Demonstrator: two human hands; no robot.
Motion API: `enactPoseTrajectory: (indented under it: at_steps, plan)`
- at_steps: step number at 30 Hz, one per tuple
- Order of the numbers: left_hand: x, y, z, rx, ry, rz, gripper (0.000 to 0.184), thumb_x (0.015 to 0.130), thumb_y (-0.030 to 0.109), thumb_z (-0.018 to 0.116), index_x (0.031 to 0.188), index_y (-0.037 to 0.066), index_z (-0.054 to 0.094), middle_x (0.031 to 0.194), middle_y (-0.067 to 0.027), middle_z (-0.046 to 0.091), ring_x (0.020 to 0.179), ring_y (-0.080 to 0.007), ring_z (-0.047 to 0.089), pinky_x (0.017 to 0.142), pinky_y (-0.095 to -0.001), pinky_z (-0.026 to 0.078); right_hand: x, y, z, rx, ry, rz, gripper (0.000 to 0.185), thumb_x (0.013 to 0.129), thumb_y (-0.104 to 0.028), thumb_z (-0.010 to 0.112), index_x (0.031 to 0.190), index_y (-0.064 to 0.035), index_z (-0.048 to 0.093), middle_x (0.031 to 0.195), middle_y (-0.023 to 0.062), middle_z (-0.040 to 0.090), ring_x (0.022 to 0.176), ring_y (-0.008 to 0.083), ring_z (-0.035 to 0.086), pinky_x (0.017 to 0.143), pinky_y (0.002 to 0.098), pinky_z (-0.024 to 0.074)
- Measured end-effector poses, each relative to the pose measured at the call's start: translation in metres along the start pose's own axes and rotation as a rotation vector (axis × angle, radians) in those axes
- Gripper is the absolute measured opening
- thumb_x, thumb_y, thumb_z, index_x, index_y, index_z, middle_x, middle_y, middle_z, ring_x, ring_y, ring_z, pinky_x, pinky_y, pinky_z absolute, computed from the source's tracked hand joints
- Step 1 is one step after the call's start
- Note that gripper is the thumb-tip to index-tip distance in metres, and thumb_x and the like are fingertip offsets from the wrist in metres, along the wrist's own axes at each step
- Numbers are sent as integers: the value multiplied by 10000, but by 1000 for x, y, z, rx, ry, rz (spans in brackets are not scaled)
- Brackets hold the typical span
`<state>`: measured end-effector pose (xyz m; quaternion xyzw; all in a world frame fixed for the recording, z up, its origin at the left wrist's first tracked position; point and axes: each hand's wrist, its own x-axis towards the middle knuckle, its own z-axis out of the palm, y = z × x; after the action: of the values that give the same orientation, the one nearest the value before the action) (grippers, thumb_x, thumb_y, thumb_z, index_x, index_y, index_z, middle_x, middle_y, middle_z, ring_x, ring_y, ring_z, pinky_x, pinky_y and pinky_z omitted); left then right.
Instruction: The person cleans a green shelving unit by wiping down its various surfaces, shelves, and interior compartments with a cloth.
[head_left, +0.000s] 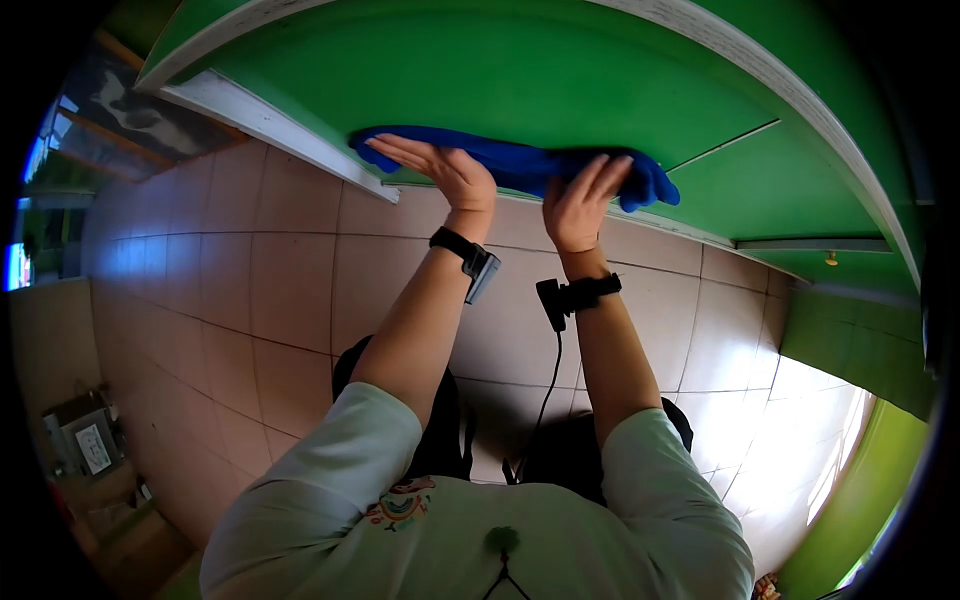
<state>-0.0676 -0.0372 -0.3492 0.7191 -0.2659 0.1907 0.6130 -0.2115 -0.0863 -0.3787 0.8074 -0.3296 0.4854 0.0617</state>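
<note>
A blue cloth point(520, 165) lies stretched lengthwise against a green panel point(480, 75) with white edging. On its left part my left hand point(450, 175) presses with the fingers stretched out flat. Farther right, my right hand point(585, 205) rests on the same cloth, fingers extended and pointing up and to the right. Neither hand is wrapped around the cloth. Both wrists wear black straps; a device point(482, 275) sits on the left one, and a small black unit point(552, 303) with a cable hangs at the right one.
Pale floor tiles point(280, 280) spread below the panel. A white ledge point(270, 120) runs along its left side. A framed dark picture or pane point(140, 105) stands at upper left, a grey box-like device point(90, 440) at lower left. Green curtain-like fabric point(860, 500) hangs at right.
</note>
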Motion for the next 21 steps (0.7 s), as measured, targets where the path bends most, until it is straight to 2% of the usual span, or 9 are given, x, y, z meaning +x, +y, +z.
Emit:
enactPoseTrajectory:
  at_steps: [4,6,8,10,12,15,17,20,21]
  plan:
    - [62,11,-19,50,101,192,892,972,612,159,1484,-68,-110,1547,-291,-176,1451,-407,-161,1152,-550,-76,68,-34,-19,79,-1,-275,527,787,-138,679,1282,7,572,1433,252,416,1101,376,557,972,445,443]
    - [71,12,-32,121,55,280,907,964,629,145,1483,-70,-108,1551,-283,-174,1451,-406,-159,1153,-551,-77,75,-52,-11,165,-36,-245,464,815,-103,632,1270,-25,592,1360,210,514,1092,366,569,960,434,450]
    - [63,-27,-39,195,-2,305,910,962,626,133,1475,-86,-110,1550,-284,-173,1450,-407,-159,1158,-546,-74,87,-52,-11,363,-111,-406,507,844,-140,633,1337,-66,544,1419,208,445,1254,342,481,1039,433,398]
    - [53,-65,-39,314,-28,358,919,955,626,104,1463,-107,-118,1541,-300,-175,1449,-410,-155,1163,-543,-70,39,-50,36,635,-497,-345,467,899,-104,547,1365,-113,520,1385,137,507,1236,284,512,1033,404,412]
    - [39,-87,-40,329,-52,323,921,957,630,116,1463,-100,-128,1536,-312,-173,1448,-419,-147,1167,-538,-64,-17,-36,74,751,-690,-212,478,911,-100,509,1389,-114,488,1369,127,526,1213,305,530,1014,385,429]
    - [2,-105,-35,266,-87,117,919,963,627,149,1470,-94,-113,1533,-315,-180,1448,-429,-124,1180,-519,-20,-53,-16,83,572,-726,-244,460,893,-100,541,1351,-136,533,1315,122,570,1167,306,561,982,379,452]
    - [-28,-133,-18,140,-29,-168,887,980,590,184,1477,-92,-87,1544,-309,-140,1459,-411,-67,1188,-499,20,-69,-1,78,486,-720,-227,431,882,-108,569,1311,-150,577,1263,120,607,1122,305,588,952,376,472]
    - [-48,-106,3,-360,41,-627,808,1002,561,214,1506,-36,9,1585,-200,4,1450,-311,114,1190,-417,98,-31,6,28,630,-421,50,219,864,-134,646,1080,-114,673,1027,136,676,900,321,646,752,409,519]
    - [-51,-116,7,-411,80,-672,786,1007,543,230,1506,-35,41,1583,-196,49,1441,-301,159,1188,-402,115,-35,11,18,508,-371,110,160,853,-132,665,1011,-102,671,952,147,676,837,326,647,682,424,515]
